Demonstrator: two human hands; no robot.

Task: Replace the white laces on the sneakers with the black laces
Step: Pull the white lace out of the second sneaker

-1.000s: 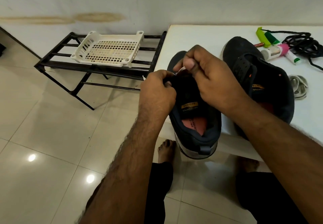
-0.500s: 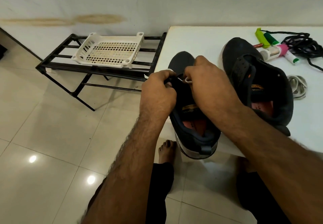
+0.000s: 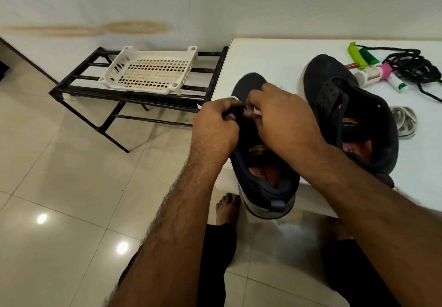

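Sneaker: on the table corner, heel hanging off the near edge
Left hand: fingers curled, gripping the sneaker's left eyelet side
Right hand: fingertips pinching a bit of white lace over the sneaker's tongue
Second sneaker: just right of the first one, unlaced
Black laces: piled far right of the sneaker, by some tubes
Loose white lace: right of the second sneaker

Both hands on the near sneaker at table edge, right hand pinching white lace, left hand gripping eyelet side.
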